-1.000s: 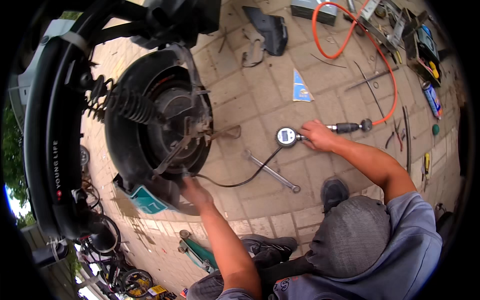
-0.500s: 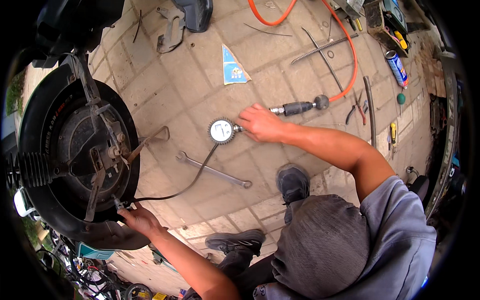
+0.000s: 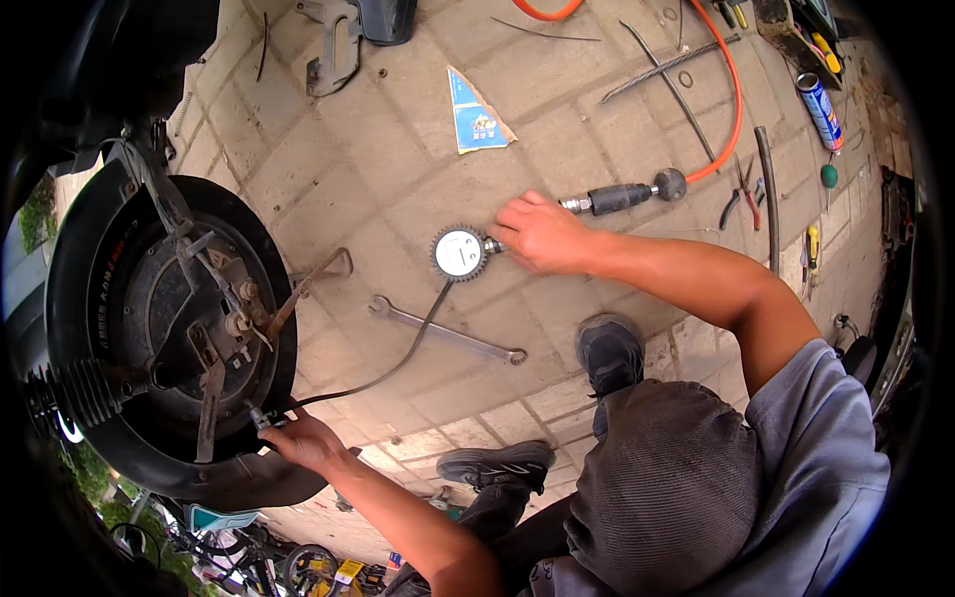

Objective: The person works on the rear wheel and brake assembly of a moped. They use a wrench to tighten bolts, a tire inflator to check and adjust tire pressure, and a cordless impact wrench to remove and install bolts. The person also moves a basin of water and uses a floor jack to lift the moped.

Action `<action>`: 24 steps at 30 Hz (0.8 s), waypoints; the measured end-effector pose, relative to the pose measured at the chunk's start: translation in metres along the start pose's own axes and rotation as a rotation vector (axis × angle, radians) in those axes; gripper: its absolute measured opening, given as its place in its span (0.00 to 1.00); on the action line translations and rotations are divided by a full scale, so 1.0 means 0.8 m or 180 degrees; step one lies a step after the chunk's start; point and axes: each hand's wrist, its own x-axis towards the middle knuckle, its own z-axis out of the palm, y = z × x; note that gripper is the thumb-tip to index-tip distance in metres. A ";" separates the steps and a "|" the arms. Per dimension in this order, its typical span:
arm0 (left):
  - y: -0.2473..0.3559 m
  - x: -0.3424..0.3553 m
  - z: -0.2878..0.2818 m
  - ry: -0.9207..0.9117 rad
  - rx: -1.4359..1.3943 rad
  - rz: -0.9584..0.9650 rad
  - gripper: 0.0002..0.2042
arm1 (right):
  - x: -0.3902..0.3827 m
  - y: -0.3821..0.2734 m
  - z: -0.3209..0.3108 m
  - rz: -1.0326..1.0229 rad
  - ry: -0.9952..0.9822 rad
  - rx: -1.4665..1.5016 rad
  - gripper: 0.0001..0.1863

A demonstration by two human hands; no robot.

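Observation:
My left hand (image 3: 303,443) grips a metal air chuck (image 3: 259,418) at the lower rim of a black scooter wheel (image 3: 82,279), with a rusty bracket (image 3: 313,279) across its hub side. A thin black hose (image 3: 383,373) runs from the chuck to a round pressure gauge (image 3: 460,254). My right hand (image 3: 542,239) is wrapped round the inflator's metal fitting just right of the gauge. That fitting continues to a black coupler (image 3: 622,199) and an orange air hose (image 3: 733,109). A long spanner (image 3: 448,328) lies on the paving below the gauge.
A torn blue card (image 3: 482,119), metal plate (image 3: 333,60), rods (image 3: 667,75), pliers (image 3: 751,199), screwdriver (image 3: 813,244), spray can (image 3: 821,109) and toolbox (image 3: 806,40) lie around. Bicycles (image 3: 298,567) stand at lower left; my shoes (image 3: 607,353) are on the paving.
The view has swung, so the wheel and gauge sit farther left than one second ago. My left hand, blurred then, now shows clearly on the chuck. My right hand stays on the inflator.

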 end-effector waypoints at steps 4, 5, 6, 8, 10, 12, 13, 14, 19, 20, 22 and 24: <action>-0.007 -0.001 -0.004 -0.0041 -0.0010 0.0056 0.34 | 0.000 -0.001 0.001 0.0029 -0.0052 0.0017 0.31; -0.006 0.001 -0.006 -0.0107 0.0009 0.0050 0.34 | 0.001 -0.003 -0.002 0.0044 -0.0129 0.0022 0.34; -0.002 0.003 -0.011 -0.0170 0.0023 0.0039 0.34 | 0.003 -0.004 -0.005 0.0059 -0.0210 0.0023 0.37; -0.001 0.004 -0.010 -0.0219 0.0020 0.0012 0.34 | 0.001 -0.001 -0.011 -0.0161 -0.0286 -0.0071 0.40; -0.001 0.003 -0.007 -0.0166 0.0009 -0.0001 0.35 | 0.002 -0.002 -0.019 -0.0297 -0.0424 -0.0124 0.40; 0.001 0.000 -0.001 -0.0077 0.0007 0.0015 0.34 | 0.007 -0.006 -0.029 -0.0351 -0.0618 -0.0131 0.39; 0.001 -0.001 0.001 -0.0038 0.0007 0.0021 0.34 | 0.007 -0.006 -0.028 -0.0304 -0.0567 -0.0104 0.38; 0.001 -0.001 0.001 -0.0054 0.0005 0.0003 0.34 | 0.006 -0.006 -0.026 -0.0260 -0.0516 -0.0076 0.37; 0.000 0.001 -0.002 -0.0055 -0.0032 -0.0048 0.34 | 0.007 -0.009 -0.014 -0.0008 -0.0247 0.0110 0.28; 0.000 0.001 -0.003 -0.0085 -0.0054 -0.0056 0.33 | 0.007 -0.010 -0.011 0.0015 -0.0189 0.0053 0.26; 0.000 0.002 -0.005 -0.0142 -0.0097 -0.0067 0.33 | 0.007 -0.010 -0.008 0.0018 -0.0091 -0.0009 0.23; -0.001 0.003 -0.008 -0.0135 -0.0105 -0.0055 0.32 | 0.007 -0.010 -0.008 -0.0020 -0.0012 -0.0022 0.21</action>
